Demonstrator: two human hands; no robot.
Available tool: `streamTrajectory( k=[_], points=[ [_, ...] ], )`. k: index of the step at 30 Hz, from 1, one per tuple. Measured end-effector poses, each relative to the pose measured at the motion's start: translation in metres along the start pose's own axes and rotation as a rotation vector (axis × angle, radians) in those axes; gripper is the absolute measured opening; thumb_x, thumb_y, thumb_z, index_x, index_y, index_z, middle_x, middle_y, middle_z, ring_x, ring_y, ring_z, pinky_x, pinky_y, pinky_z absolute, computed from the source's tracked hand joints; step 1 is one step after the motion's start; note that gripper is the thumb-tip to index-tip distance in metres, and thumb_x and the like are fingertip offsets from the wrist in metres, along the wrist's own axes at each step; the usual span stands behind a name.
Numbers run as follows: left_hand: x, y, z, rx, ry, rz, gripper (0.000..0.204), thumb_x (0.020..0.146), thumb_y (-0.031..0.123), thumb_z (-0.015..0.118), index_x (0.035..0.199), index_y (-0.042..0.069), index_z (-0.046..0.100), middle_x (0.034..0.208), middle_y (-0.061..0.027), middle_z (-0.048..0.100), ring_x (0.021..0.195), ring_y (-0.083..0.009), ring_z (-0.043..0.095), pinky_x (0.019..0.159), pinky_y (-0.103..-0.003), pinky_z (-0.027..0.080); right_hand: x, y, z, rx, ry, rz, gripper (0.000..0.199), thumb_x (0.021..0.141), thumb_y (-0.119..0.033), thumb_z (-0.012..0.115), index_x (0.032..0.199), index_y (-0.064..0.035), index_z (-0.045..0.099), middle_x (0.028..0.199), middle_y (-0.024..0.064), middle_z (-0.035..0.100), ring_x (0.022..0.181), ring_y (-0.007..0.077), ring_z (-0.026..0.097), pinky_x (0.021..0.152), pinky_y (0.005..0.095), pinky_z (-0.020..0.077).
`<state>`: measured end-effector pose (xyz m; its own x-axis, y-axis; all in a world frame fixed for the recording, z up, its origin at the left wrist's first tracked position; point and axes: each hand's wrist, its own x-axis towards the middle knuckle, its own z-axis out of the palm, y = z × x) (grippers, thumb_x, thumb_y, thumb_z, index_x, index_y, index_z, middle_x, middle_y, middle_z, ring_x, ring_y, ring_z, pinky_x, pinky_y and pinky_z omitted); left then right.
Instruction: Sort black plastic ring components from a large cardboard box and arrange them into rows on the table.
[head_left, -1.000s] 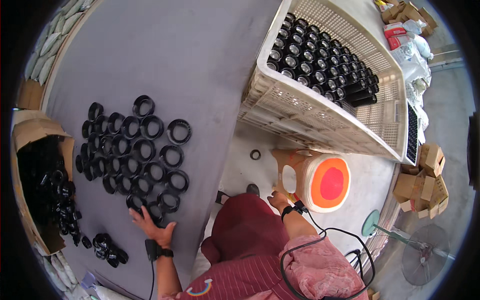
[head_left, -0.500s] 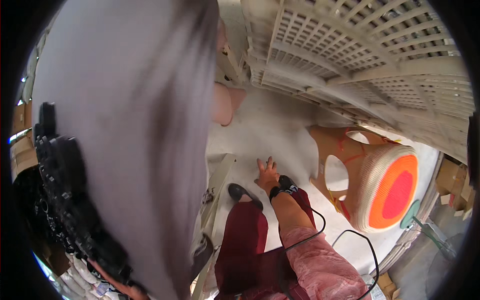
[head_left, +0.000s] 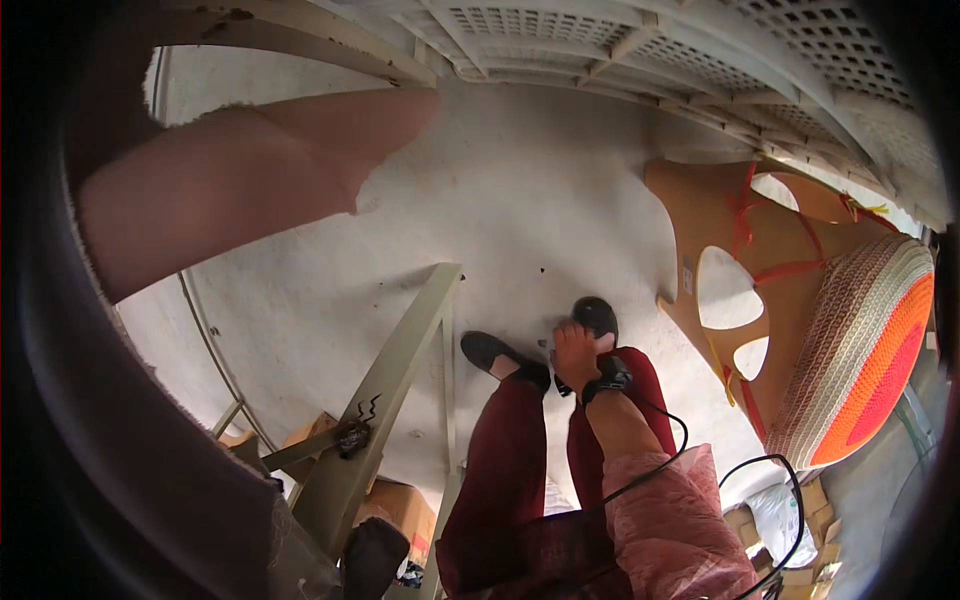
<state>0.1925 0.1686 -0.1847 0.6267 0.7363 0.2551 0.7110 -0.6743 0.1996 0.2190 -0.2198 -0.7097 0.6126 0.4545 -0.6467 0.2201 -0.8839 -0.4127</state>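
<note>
Right hand (head_left: 576, 350) of a seated person reaches down toward the pale concrete floor (head_left: 520, 200), fingers loosely spread and holding nothing, hovering just above a black shoe (head_left: 596, 316) on the right foot. A black wrist strap (head_left: 606, 378) circles the wrist, with a thin black cable (head_left: 660, 460) trailing back over a pink sleeve (head_left: 675, 520). The second black shoe (head_left: 492, 350) sits just to the left, below dark red trouser legs (head_left: 500, 470). The left hand is out of view, so its state cannot be told.

Overhead, the underside of a white perforated plastic crate (head_left: 640, 40) spans the top of the view. A grey-green metal table leg (head_left: 385, 400) runs diagonally from the lower left toward the middle, with a brown cardboard box (head_left: 400, 510) behind its foot. To the right, well apart from the hand, stands an orange plastic stool (head_left: 740, 250) with cut-out openings, topped by a round woven cushion (head_left: 860, 350) in orange, red and cream rings. A blurred pinkish-beige shape fills the upper left; what it is cannot be told.
</note>
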Motion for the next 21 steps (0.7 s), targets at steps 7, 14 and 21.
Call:
streamTrajectory(
  k=[7, 14, 21],
  points=[
    [0.006, 0.001, 0.013, 0.021, -0.033, 0.019, 0.090, 0.092, 0.062, 0.046, 0.154, 0.001, 0.023, 0.159, -0.0211, 0.024, 0.145, -0.0338, 0.027, 0.119, -0.047, 0.020, -0.105, -0.033, 0.088, 0.590, 0.021, 1.076, 0.049, 0.082, -0.030, 0.069, 0.117, 0.0011, 0.056, 0.114, 0.0208, 0.064, 0.104, 0.0387, 0.062, 0.090, 0.0445, 0.0493],
    [0.004, 0.003, 0.024, 0.058, -0.041, 0.042, 0.091, 0.091, 0.062, 0.047, 0.154, 0.001, 0.023, 0.158, -0.0213, 0.025, 0.145, -0.0334, 0.027, 0.119, -0.047, 0.019, -0.104, -0.022, 0.064, 1.499, 0.001, 1.958, 0.075, 0.089, -0.053, 0.060, 0.146, -0.0106, 0.036, 0.145, 0.0155, 0.045, 0.131, 0.0360, 0.046, 0.095, 0.0603, 0.0448],
    [0.002, 0.002, 0.033, 0.060, -0.049, 0.062, 0.092, 0.090, 0.062, 0.049, 0.154, 0.001, 0.024, 0.158, -0.0214, 0.027, 0.145, -0.0331, 0.027, 0.120, -0.046, 0.019, -0.115, 0.039, 0.139, 1.449, 0.660, 1.953, 0.066, 0.093, -0.050, 0.055, 0.143, -0.0110, 0.038, 0.144, 0.0175, 0.045, 0.129, 0.0402, 0.045, 0.094, 0.0616, 0.0444]
  ],
)
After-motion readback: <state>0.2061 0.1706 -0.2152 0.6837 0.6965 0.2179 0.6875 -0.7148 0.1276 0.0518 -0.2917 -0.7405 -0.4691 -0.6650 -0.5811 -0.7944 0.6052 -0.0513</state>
